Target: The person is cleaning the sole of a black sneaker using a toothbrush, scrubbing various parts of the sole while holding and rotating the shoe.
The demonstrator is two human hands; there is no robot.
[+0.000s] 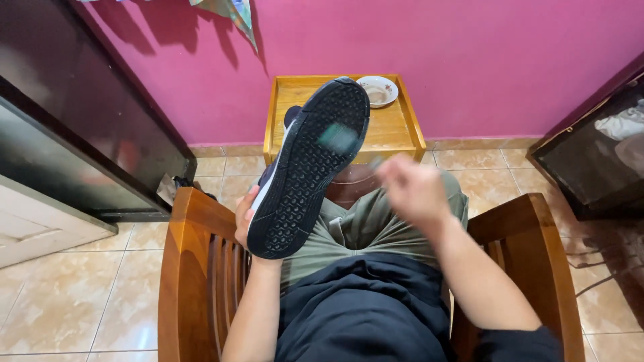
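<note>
I hold the dark sneaker with its black patterned rubber sole point(310, 167) turned up toward me, above my lap, in front of the small yellow wooden table point(396, 127). My left hand point(245, 218) wraps the near heel end, fingers closed round its white edge. My right hand point(414, 189) hangs blurred just right of the shoe; whether its fingers are curled or spread I cannot tell. The sneaker seems light, the sole stiff and grippy, the upper softer; heel and midfoot look like the firmest places to grip.

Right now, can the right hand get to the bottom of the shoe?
Probably yes. The right hand hangs just beside the dark sole of the shoe, which the left hand holds tilted up; nothing sits between them.
</note>
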